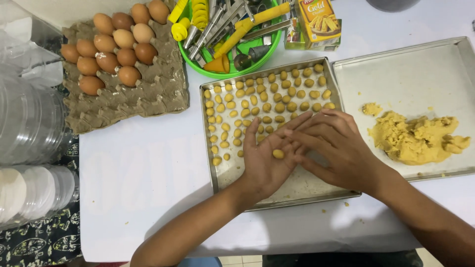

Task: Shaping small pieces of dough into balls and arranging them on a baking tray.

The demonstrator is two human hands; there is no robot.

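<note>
Single head-worn view, looking steeply down from close above onto a white table. Centred on a baking tray, with an egg carton far left and a second tray right.

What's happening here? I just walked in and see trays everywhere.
A person is rolling a small dough ball on the open left hand, with the right hand over it. Below the hands, a metal tray holds rows of finished balls. A second tray to the right holds the dough lump. Eggs sit in a carton nearby.
</note>
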